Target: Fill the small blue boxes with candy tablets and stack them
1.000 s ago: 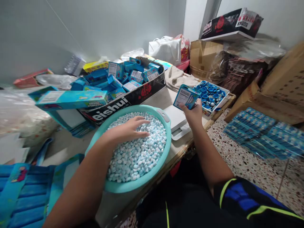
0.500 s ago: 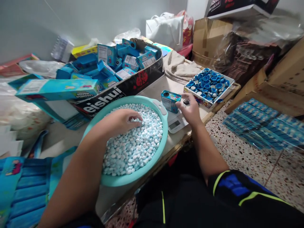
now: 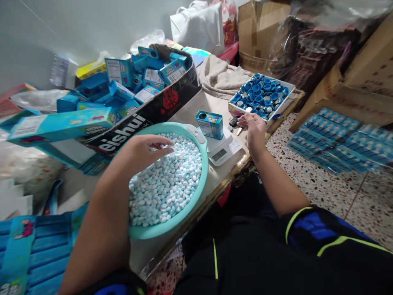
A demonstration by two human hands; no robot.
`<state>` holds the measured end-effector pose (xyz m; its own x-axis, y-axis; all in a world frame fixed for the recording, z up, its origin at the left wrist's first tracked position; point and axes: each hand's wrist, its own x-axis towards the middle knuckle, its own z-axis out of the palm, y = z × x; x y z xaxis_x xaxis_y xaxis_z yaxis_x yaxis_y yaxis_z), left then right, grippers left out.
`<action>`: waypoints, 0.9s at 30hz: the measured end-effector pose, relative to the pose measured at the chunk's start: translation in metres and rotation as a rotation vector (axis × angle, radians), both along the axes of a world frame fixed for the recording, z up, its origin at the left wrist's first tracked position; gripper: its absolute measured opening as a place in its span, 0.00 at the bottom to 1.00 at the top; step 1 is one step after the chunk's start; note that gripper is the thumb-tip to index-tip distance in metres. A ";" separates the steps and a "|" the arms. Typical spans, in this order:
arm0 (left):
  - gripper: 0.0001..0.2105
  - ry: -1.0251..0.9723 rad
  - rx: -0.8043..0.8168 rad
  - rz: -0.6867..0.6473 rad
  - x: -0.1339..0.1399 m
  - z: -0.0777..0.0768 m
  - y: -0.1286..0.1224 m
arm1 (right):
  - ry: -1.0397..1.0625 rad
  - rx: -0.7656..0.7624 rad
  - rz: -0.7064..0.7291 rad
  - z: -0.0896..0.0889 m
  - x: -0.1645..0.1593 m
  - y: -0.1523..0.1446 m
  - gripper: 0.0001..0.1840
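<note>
A turquoise basin [image 3: 201, 168] full of white and pale-blue candies [image 3: 172, 184] stands on the table before me. Over its left part hovers my left hand [image 3: 143, 152], thumb and fingers apart and nothing visible between them. A small blue candy box [image 3: 210, 124], a dark round hole in its top, stands upright on a white digital scale [image 3: 226, 148]. To the right of the box is my right hand [image 3: 252, 129], raised off it, fingers loosely extended and apparently holding nothing. Beneath its fingertips lies a black key [image 3: 234, 122].
A shallow tray [image 3: 284, 102] heaped with blue caps sits at the back right. Behind the basin, a black carton [image 3: 159, 110] holds several blue boxes. A grey cloth [image 3: 219, 78] lies beyond the scale. Wrapped blue packs [image 3: 340, 137] rest on the floor to the right.
My right hand has let go of the candy box and moved right, towards the cap tray. My left hand's fingers have opened and lifted slightly from the candies. The view has shifted slightly.
</note>
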<state>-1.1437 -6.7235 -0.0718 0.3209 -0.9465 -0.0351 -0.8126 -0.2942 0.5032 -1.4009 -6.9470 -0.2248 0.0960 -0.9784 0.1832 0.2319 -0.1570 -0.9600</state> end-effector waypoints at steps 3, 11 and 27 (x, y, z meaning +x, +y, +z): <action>0.14 -0.030 -0.040 -0.012 0.001 -0.001 0.000 | 0.064 -0.189 -0.161 0.018 -0.008 0.021 0.17; 0.19 0.111 0.099 0.049 0.011 0.001 -0.001 | 0.566 -0.961 0.655 0.123 0.033 0.166 0.19; 0.34 -0.036 0.391 -0.095 0.014 0.007 0.004 | 0.915 -1.087 0.820 0.109 0.069 0.182 0.13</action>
